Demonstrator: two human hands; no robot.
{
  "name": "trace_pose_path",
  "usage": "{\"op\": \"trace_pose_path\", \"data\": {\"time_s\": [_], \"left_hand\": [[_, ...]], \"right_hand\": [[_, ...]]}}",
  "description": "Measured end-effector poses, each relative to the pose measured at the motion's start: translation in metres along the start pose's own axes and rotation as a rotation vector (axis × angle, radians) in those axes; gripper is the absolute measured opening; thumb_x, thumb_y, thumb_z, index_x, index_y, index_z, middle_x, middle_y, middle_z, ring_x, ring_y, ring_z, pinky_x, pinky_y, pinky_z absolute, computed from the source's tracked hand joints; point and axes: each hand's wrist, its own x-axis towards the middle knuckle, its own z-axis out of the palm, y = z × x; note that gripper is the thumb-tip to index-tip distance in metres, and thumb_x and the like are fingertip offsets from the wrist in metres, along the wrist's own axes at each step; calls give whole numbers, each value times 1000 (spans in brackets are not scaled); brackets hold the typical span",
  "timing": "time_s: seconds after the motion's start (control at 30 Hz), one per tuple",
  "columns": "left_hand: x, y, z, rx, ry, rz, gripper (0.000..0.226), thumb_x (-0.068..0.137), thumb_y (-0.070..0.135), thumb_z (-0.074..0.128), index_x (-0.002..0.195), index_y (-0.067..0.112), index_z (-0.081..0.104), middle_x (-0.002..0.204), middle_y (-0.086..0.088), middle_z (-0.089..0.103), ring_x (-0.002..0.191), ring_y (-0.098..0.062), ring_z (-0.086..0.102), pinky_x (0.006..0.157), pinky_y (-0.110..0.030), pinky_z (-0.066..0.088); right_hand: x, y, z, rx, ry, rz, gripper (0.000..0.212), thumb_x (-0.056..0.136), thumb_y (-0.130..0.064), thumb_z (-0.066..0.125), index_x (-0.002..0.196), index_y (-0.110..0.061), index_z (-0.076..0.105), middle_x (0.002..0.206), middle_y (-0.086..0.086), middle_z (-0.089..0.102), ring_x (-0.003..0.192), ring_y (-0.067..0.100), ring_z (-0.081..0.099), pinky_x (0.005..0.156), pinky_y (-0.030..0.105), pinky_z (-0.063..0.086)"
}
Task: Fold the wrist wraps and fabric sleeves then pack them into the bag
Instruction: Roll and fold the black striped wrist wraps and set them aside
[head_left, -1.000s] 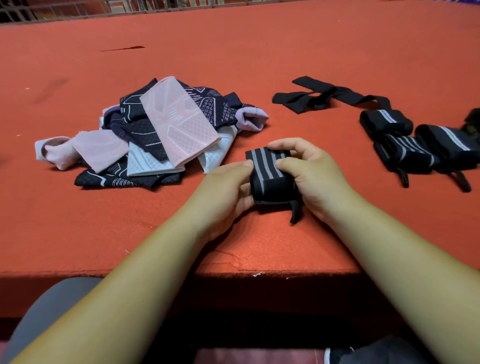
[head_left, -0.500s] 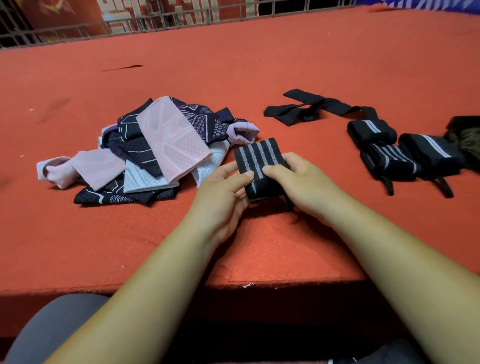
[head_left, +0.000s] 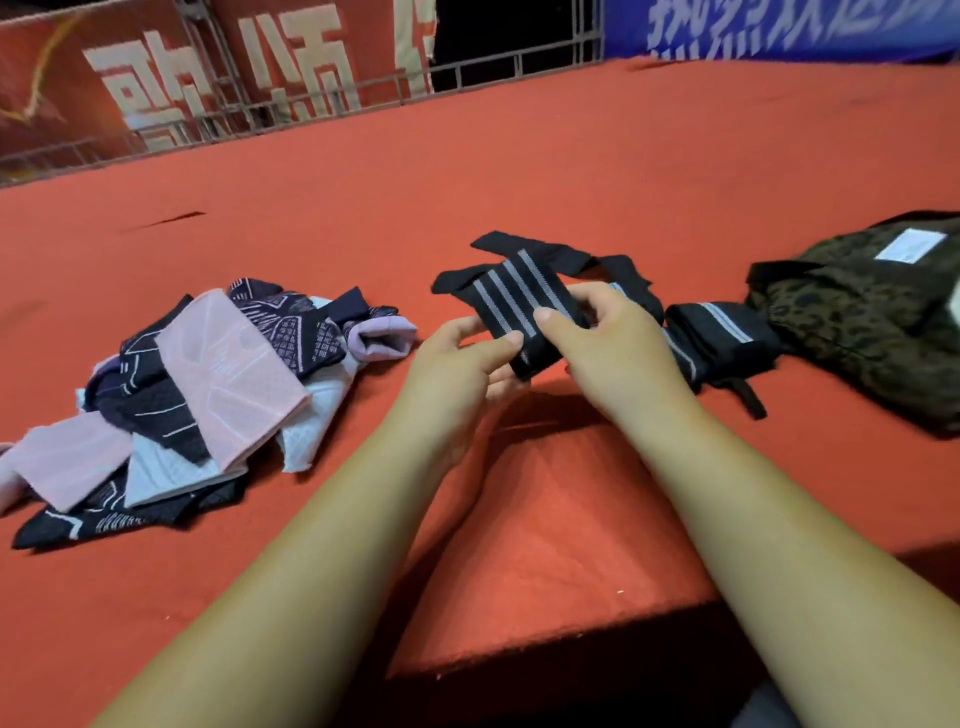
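**A:** Where's the wrap (head_left: 511, 306) rn?

**B:** Between our hands, over the bench (head_left: 571, 171), near the front edge. It's black w/ grey stripes, folded flat and tilted.

**A:** Grip?

**B:** L hand (head_left: 452, 374) pinches the near-left corner, thumb on top and fingers under. R hand (head_left: 618, 353) grasps the right side, thumb on the striped face, fingers curled behind. So both are clamped on it.

**A:** What's around it?

**B:** Right behind it we see a loose wrap (head_left: 493, 240), plain black, lying unrolled on the bench and partly hidden by the one we hold. Just right of our R hand are the rolled wraps (head_left: 722, 327), black w/ a pale stripe, one strap end trailing toward us. Can't count them, the hand covers some.

**A:** Bag?

**B:** The bag (head_left: 872, 317) is on the far right, dark camo w/ a white label, touching or nearly touching the rolled wraps.

**A:** Sleeves?

**B:** The sleeves (head_left: 208, 384) are heaped on our left, pink, navy-patterned and white, well apart from the bag.

**A:** Beyond?

**B:** A railing (head_left: 483, 73) at the bench's far edge.
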Motion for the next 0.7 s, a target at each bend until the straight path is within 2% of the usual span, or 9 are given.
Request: {"op": "trace_pose_path", "data": {"time_s": [0.1,0.2,0.3,0.37,0.47,0.53,0.63,0.7], "left_hand": [[30,1,32,80,-48,1,26,102,5,67,128,4,70,113,-14,81,95,-25,78,85,-36,62],[57,0,67,129,-97,8,19,103,5,66,120,4,74,112,-14,81,95,-25,78,81,-33,62],[84,0,104,142,-130,10,17,102,-1,64,117,0,73,113,-18,80,103,-34,80,88,-40,65],[104,-1,127,175,-136,7,14,101,-1,67,114,-1,72,112,-18,80,103,-36,79,91,-43,65],[133,-4,154,228,-108,-27,21,98,1,72,119,-1,68,112,-21,79,94,-35,81,82,-39,67],[147,-7,169,251,-72,-64,29,98,2,74,125,0,64,114,-24,76,83,-34,80,75,-37,68],[163,-14,185,265,-31,-117,21,100,0,72,119,3,63,111,-19,69,78,-27,76,59,-30,65],[177,-21,191,272,-16,-161,18,101,2,71,117,2,64,111,-18,70,82,-29,78,69,-34,68]], "right_hand": [[21,12,-21,-21,110,-5,24,98,-42,68,119,-32,73,106,-12,76,96,14,72,91,39,57],[41,23,-44,-52,210,20,29,99,-43,65,123,-31,74,115,-8,74,110,15,68,102,42,54],[58,37,-69,-51,294,71,34,97,-44,61,126,-33,73,120,-8,73,115,15,67,106,44,52],[67,44,-86,-40,328,113,34,96,-37,58,126,-35,72,121,-10,72,114,15,68,105,45,54],[77,53,-104,8,331,187,42,95,-17,51,125,-37,73,118,-13,74,110,15,69,101,41,56],[83,61,-111,35,308,216,45,93,-17,46,124,-38,72,117,-16,75,108,11,71,99,38,57],[86,70,-120,92,279,267,44,96,-17,45,121,-40,73,116,-19,76,105,-2,71,91,23,57],[89,74,-124,108,298,292,49,99,-13,48,139,-32,69,135,-16,70,122,4,65,102,28,53]]}}
